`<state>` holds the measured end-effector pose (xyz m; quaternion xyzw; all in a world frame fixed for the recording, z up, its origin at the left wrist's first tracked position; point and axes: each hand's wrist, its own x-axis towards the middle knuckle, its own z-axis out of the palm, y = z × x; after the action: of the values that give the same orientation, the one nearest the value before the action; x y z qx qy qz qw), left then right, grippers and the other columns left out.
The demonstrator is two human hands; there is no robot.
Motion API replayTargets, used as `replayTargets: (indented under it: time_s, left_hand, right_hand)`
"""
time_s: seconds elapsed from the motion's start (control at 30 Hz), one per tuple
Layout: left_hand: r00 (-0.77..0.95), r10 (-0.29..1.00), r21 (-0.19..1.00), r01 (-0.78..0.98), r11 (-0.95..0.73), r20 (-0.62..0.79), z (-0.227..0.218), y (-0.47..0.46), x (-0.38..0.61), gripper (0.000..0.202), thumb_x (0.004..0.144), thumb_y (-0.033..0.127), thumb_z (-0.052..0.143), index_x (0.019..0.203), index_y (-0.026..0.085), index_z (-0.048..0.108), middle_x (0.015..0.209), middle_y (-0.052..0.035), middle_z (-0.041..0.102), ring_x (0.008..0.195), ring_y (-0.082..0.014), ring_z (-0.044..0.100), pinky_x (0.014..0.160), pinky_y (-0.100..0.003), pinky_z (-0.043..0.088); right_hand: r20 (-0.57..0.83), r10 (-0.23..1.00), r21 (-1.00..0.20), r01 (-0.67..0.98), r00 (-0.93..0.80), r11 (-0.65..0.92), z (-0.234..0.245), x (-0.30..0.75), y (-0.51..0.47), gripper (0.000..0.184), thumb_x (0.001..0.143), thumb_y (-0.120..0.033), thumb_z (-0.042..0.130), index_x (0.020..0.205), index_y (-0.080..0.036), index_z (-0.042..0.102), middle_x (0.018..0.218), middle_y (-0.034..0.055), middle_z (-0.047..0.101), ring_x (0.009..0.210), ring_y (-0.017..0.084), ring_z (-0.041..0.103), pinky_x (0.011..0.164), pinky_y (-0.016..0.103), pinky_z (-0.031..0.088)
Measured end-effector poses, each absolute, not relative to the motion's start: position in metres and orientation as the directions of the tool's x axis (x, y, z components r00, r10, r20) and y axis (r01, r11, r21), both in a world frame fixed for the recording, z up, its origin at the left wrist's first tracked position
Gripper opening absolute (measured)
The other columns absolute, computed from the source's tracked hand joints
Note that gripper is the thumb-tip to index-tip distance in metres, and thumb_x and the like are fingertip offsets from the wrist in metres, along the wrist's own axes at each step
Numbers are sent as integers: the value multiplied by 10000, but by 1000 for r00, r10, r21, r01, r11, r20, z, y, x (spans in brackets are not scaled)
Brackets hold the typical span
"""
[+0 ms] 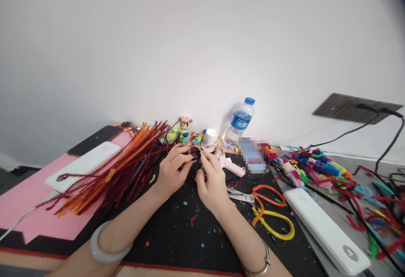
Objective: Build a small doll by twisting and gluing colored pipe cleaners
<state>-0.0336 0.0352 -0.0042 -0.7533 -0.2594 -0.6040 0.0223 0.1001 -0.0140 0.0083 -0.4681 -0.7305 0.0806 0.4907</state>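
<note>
My left hand (175, 170) and my right hand (212, 181) meet above the black mat (177, 230). Between their fingertips is a small dark, looped piece (195, 153), pinched from both sides; the fingers cover much of it, so its kind is unclear. A pink hot glue gun (233, 167) lies just beyond my right hand, partly hidden by it. Close to my right wrist rest scissors (242, 196) with one orange and one yellow handle. Left of my left hand lies a large bundle of dark red and orange pipe cleaners (126, 167).
Along the wall stand a small colourful doll figure (184, 127), a paper cup (209, 139) and a water bottle (239, 123). A phone (253, 155) leans at the right. White bar-shaped devices (325, 230) flank the mat. Mixed pipe cleaners (319, 169) and cables crowd the right side.
</note>
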Motion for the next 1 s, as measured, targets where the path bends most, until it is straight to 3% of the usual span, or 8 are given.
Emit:
replayTargets:
  time_s: [0.17, 0.27, 0.33, 0.47, 0.57, 0.7, 0.83, 1.0]
  left_hand:
    - [166, 355, 271, 384, -882, 920, -2, 34, -33, 160, 731, 35, 574, 814, 171, 556, 941, -69, 658, 924, -167, 620, 932, -433, 461]
    - [184, 344, 261, 367, -893, 921, -2, 33, -33, 175, 727, 27, 575, 823, 171, 549, 936, -74, 657, 922, -167, 621, 940, -446, 454]
    - [195, 343, 257, 365, -895, 919, -3, 33, -32, 173, 732, 29, 570, 826, 173, 550, 939, -74, 657, 923, -166, 620, 944, -451, 449]
    - [212, 345, 257, 357, -898, 914, -5, 33, -32, 186, 738, 29, 559, 842, 182, 552, 959, -73, 655, 944, -168, 614, 948, -461, 446]
    - [211, 343, 259, 345, -902, 915, -4, 32, -32, 213, 726, 12, 567, 849, 184, 548, 967, -73, 652, 946, -168, 612, 946, -464, 447]
    - [200, 344, 266, 333, -905, 917, -3, 31, -31, 213, 733, 14, 559, 860, 184, 545, 967, -69, 651, 943, -163, 613, 948, -455, 450]
    - [177, 370, 293, 350, -890, 912, -4, 31, -31, 226, 748, 42, 552, 925, 183, 549, 979, -68, 655, 980, -173, 607, 950, -431, 453]
    - [188, 381, 287, 389, -875, 905, -4, 31, -32, 270, 762, 61, 548, 998, 191, 551, 978, -61, 659, 996, -180, 601, 951, -423, 455]
  right_hand:
    - [611, 790, -712, 464, 40, 527, 12, 108, -7, 230, 868, -175, 419, 1009, -192, 600, 1026, 82, 613, 972, 196, 555, 862, 353, 437]
    - [507, 854, -836, 311, 120, 452, 12, 109, -4, 130, 884, -250, 430, 913, -196, 545, 861, 29, 582, 780, 150, 544, 701, 273, 445]
    - [438, 892, -887, 214, 111, 409, 13, 107, -2, 142, 904, -281, 392, 875, -201, 505, 816, 6, 551, 744, 136, 515, 679, 251, 423]
    - [405, 914, -909, 107, 0, 402, 15, 104, 0, 174, 910, -288, 369, 862, -198, 510, 848, 8, 547, 818, 143, 501, 761, 253, 393]
    - [377, 926, -924, 59, -9, 377, 15, 103, 2, 195, 894, -302, 397, 767, -191, 497, 737, -13, 499, 717, 130, 463, 670, 231, 373]
    - [337, 941, -941, -30, 36, 338, 10, 103, 5, 262, 882, -329, 433, 661, -189, 411, 616, -48, 344, 572, 100, 308, 533, 215, 270]
    - [283, 959, -941, -188, 19, 282, 3, 100, 7, 257, 872, -336, 458, 671, -188, 399, 598, -61, 274, 535, 90, 224, 495, 220, 198]
    - [250, 968, -912, -334, 14, 240, 1, 97, 7, 249, 854, -315, 495, 662, -186, 403, 586, -66, 284, 517, 82, 219, 483, 219, 181]
